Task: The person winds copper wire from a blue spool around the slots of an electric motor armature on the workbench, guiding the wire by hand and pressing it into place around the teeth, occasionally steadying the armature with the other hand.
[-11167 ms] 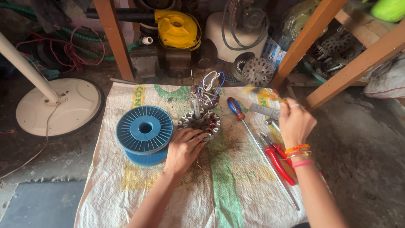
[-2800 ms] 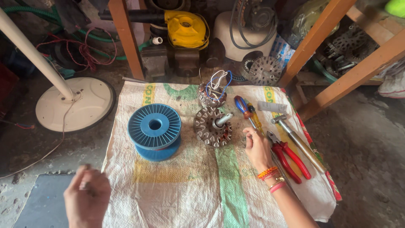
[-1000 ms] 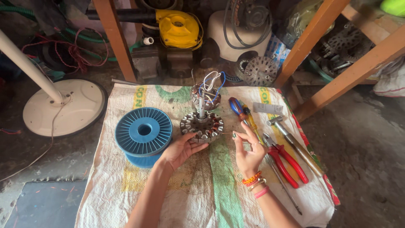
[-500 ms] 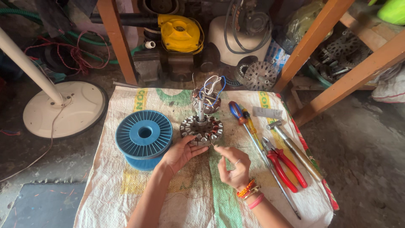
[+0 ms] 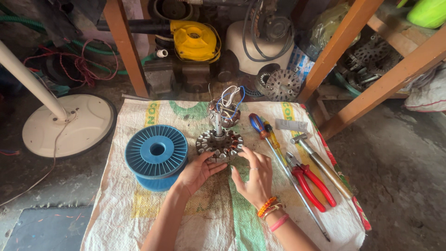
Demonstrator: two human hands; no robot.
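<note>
A round slotted metal stator core with a centre shaft lies on a white woven sack. My left hand rests against its near left rim with fingers spread. My right hand touches its near right edge with the fingertips; bead bracelets circle that wrist. Behind the core stands a second wound part with blue and white wires. A blue plastic wire spool sits just left of my left hand.
Right of my hands lie a blue-handled screwdriver, red-handled pliers, a hammer and a small grey tube. A white fan base with pole stands at left. Wooden frame legs and motor parts crowd the back.
My right hand has moved forward from the sack to the core's near right edge. My left hand stays at the core's near left rim.
</note>
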